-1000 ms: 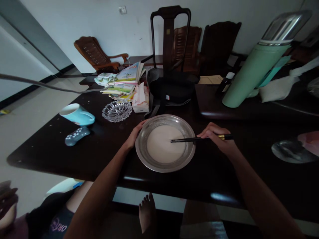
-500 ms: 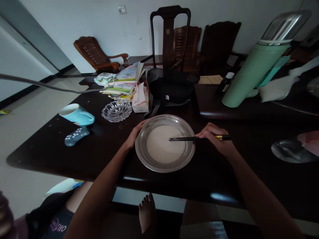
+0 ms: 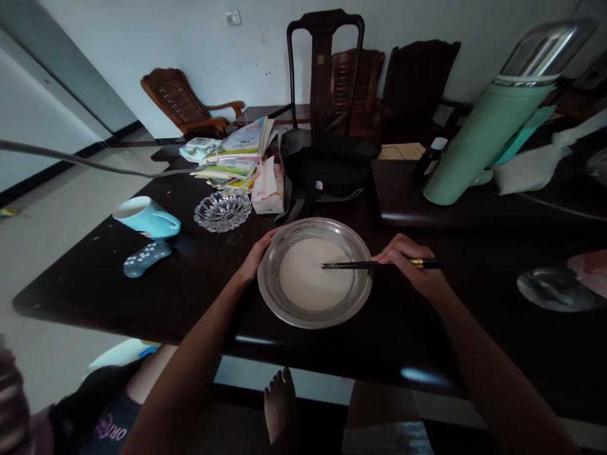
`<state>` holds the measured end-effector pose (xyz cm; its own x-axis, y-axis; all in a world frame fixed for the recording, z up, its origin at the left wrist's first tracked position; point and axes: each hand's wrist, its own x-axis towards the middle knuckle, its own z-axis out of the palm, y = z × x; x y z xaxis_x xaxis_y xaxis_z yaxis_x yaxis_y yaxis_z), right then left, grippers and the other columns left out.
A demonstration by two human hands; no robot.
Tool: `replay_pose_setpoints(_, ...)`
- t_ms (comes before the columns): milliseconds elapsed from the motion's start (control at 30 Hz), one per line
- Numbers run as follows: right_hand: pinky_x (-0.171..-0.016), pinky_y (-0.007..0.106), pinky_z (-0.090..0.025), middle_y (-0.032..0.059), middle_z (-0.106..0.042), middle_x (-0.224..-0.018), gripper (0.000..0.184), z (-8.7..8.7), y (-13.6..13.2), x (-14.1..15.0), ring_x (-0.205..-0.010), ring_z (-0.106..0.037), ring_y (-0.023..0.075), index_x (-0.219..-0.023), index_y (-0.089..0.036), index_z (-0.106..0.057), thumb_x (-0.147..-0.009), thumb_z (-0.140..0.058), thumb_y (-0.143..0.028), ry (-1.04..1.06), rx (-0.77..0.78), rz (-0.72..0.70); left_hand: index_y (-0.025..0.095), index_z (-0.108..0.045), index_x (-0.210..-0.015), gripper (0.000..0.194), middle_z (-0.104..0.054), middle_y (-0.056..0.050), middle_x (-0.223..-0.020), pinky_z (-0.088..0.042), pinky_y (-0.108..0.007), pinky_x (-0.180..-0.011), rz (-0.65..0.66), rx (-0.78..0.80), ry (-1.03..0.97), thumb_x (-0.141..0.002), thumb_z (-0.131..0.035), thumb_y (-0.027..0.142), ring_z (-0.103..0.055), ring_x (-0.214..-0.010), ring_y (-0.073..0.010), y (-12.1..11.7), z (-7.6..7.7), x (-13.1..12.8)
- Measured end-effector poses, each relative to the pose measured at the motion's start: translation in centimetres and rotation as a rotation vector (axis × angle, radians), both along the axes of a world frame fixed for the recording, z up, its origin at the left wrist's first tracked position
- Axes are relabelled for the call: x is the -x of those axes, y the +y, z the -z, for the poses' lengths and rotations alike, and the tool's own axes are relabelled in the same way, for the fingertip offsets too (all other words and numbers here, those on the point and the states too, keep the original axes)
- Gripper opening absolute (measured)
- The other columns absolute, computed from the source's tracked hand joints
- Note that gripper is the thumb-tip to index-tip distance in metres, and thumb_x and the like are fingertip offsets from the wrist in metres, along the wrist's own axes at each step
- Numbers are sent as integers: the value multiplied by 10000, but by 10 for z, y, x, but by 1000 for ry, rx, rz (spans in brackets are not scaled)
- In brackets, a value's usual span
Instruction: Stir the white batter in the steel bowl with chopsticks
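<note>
A round metal bowl [image 3: 272, 297] stands on the dark table [image 3: 142, 297] in front of me, with white batter [image 3: 308, 281] in it. My left hand [image 3: 256, 256] grips the bowl's left rim, fingers curled over the edge. My right hand [image 3: 408, 262] is closed on a pair of dark chopsticks [image 3: 360, 265] that lie level over the bowl, tips in the batter near its middle.
To the left lie a blue cup [image 3: 147, 218], a small remote [image 3: 146, 258] and a glass ashtray [image 3: 222, 211]. Behind the bowl are books [image 3: 239, 155], a tissue pack [image 3: 268, 186] and a black bag [image 3: 327, 170]. A green thermos [image 3: 488, 129] stands at the right. Chairs line the wall.
The chopstick tips and my right hand have shifted slightly left across the batter. My left hand has stayed on the rim.
</note>
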<state>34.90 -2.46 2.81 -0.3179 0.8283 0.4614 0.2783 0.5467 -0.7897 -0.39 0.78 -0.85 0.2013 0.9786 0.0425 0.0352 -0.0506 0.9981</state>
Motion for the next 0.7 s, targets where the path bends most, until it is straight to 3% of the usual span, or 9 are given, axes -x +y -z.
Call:
replay_pose_setpoints(100, -670, 353, -494, 34, -721, -743, 354, -3, -1, -4, -726, -626, 192, -711, -235, -705, -977, -487, -320, 55, 47, -51, 151, -564, -1337, 590, -601, -112, -1356, -339, -469, -1112, 0, 2, -1, -874, -440, 494, -496, -1281, -328, 1, 1, 1)
replay_pose_setpoints(267, -772, 375, -504, 14, -772, -900, 149, 7, -2, 15, -853, -610, 201, -902, -269, -738, -923, -591, -256, -89, -55, -155, 154, -566, -1334, 607, -617, -109, -1333, -354, -472, -1097, 11, 14, 10, -854, -467, 512, -505, -1267, -339, 2, 2, 2)
replay_pose_setpoints(400, -797, 397, -500, 16, -768, -911, 139, 7, 0, 12, -857, -618, 205, -888, -270, -735, -921, -600, -275, -85, -69, -59, 155, -574, -1324, 610, -608, -111, -1347, -345, -473, -1105, -1, 26, -11, -855, -476, 532, -506, -1266, -343, 1, 1, 2)
replay_pose_setpoints(500, -741, 385, -509, 31, -744, -807, 277, 0, 0, -1, -794, -632, 203, -776, -250, -725, -961, -525, -304, -3, 21, 1, 150, -570, -1330, 610, -616, -116, -1334, -345, -475, -1106, 9, 15, -18, -856, -471, 523, -502, -1271, -343, 0, 0, 1)
replay_pose_setpoints(600, -694, 374, -506, 37, -746, -784, 330, -3, -2, -2, -762, -624, 203, -746, -247, -721, -975, -492, -312, 11, 47, -69, 146, -567, -1336, 609, -635, -117, -1308, -338, -483, -1110, 1, 16, -5, -858, -469, 510, -501, -1270, -343, 0, 0, 1)
replay_pose_setpoints(700, -732, 372, -505, 22, -773, -866, 202, 3, -3, 11, -819, -613, 204, -864, -266, -740, -946, -555, -278, -70, -15, -157, 144, -572, -1333, 619, -629, -118, -1317, -331, -493, -1113, -12, 25, 4, -848, -481, 518, -500, -1268, -349, 1, 0, 1)
